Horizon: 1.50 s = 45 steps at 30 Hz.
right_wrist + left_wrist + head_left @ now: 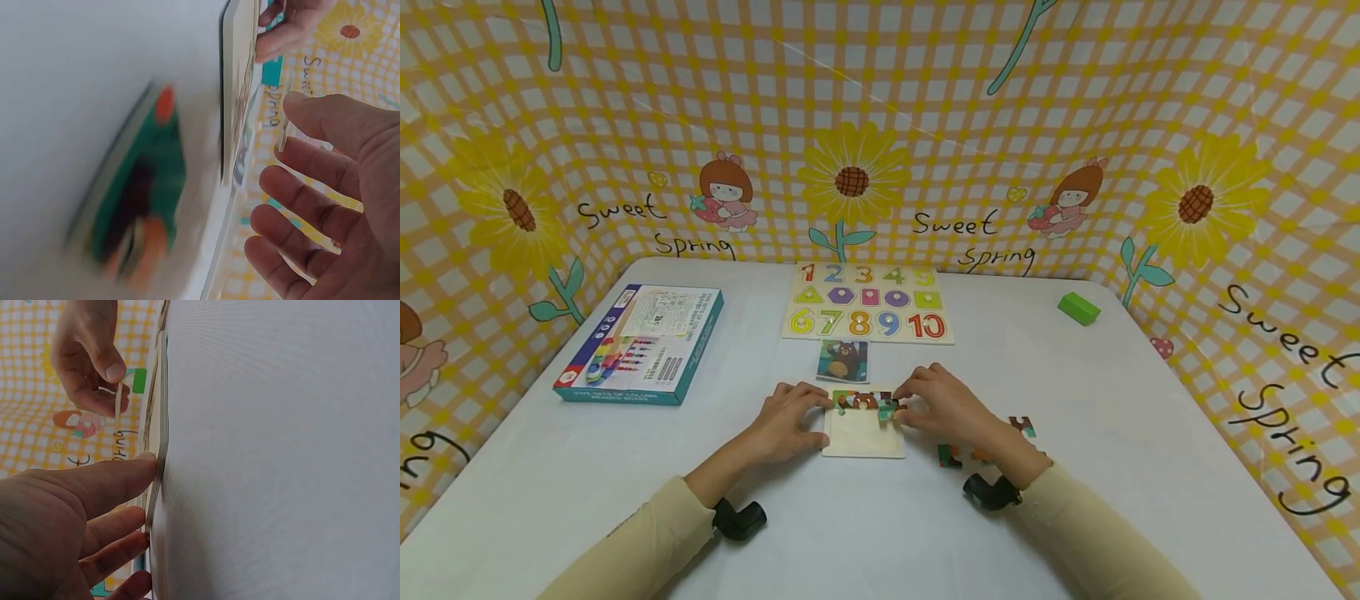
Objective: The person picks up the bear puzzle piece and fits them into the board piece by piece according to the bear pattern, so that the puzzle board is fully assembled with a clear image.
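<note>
A small wooden puzzle board [862, 437] lies in front of me, with a row of bear picture pieces [863, 400] along its top. My left hand [786, 422] rests at the board's left side, fingers fairly straight and touching its edge, the thumb lower down. Between thumb and index finger, my right hand [943, 404] pinches a teal puzzle piece [887, 412], held above the board's upper right part; it shows edge-on in the right wrist view. Loose puzzle pieces [949, 456] lie to the right, partly hidden under the right forearm. One of them [140, 187] appears blurred in the right wrist view.
Beyond the board lies a bear picture card [842, 361], with a number-and-shape board [868, 304] behind it. A flat teal-edged box [643, 343] sits at the left. At the far right is a green block [1078, 308]. Patterned cloth [865, 100] rises around the table.
</note>
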Motion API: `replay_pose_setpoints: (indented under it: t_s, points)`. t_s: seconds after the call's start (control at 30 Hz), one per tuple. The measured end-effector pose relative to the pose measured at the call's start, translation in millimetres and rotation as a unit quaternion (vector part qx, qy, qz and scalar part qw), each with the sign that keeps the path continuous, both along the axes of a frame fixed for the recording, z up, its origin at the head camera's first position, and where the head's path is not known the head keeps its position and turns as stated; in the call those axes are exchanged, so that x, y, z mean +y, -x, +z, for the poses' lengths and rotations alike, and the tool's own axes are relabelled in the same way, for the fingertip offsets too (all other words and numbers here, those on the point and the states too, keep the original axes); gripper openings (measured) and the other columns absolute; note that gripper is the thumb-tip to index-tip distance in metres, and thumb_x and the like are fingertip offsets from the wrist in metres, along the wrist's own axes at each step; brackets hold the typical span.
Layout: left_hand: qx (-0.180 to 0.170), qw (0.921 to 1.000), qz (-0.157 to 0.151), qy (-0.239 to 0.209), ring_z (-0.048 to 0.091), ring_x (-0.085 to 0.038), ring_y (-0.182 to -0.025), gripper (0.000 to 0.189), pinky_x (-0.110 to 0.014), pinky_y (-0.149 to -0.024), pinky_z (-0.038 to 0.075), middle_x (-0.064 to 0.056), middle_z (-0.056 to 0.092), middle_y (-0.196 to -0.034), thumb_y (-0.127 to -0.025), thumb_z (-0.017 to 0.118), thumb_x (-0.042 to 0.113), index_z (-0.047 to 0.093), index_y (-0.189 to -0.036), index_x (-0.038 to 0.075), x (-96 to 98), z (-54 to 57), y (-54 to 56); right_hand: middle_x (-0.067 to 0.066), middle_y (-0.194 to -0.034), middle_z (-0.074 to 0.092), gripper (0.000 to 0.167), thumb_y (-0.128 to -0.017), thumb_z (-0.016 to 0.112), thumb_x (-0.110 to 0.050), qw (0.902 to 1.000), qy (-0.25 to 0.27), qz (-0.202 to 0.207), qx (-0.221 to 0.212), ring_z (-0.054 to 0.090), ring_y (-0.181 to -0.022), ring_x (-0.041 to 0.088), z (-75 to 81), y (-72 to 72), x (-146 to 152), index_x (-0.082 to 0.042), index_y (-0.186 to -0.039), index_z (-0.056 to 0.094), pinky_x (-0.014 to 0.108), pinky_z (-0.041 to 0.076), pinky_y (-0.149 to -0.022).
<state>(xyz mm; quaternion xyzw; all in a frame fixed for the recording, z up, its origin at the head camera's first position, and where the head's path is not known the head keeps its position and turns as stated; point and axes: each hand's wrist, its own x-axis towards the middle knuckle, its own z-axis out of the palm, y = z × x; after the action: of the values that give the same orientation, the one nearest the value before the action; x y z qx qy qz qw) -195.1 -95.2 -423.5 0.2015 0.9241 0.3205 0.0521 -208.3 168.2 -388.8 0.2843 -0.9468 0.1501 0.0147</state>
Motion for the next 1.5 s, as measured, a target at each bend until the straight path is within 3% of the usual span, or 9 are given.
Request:
replay_pose_setpoints:
  t_s: [0.5, 1.5]
  points:
    - [0.006, 0.9999, -0.010, -0.001, 0.039, -0.030, -0.117, 0.043, -0.052, -0.094, 0.030, -0.006, 0.054, -0.129, -0.076, 0.075, 0.023, 0.063, -0.116, 0.012, -1.8, -2.3, 0.4, -0.001, -0.093, 0.065, 0.025, -0.079, 0.074, -0.030, 0.9996, -0.005, 0.026, -0.007, 0.048, -0.085, 0.014, -8.2, 2.8, -39.5, -0.015, -0.098, 0.073, 0.030, 0.041, -0.076]
    - [0.010, 0.9999, -0.001, -0.011, 0.040, -0.029, -0.115, 0.040, -0.051, -0.094, 0.030, -0.005, 0.055, -0.126, -0.077, 0.075, 0.022, 0.064, -0.113, 0.011, 0.6, 0.2, -1.3, -0.001, -0.096, 0.064, 0.029, -0.080, 0.073, -0.035, 0.9992, -0.024, 0.026, -0.016, 0.044, -0.085, 0.014, -12.9, 5.7, -60.3, -0.015, -0.101, 0.072, 0.029, 0.037, -0.075]
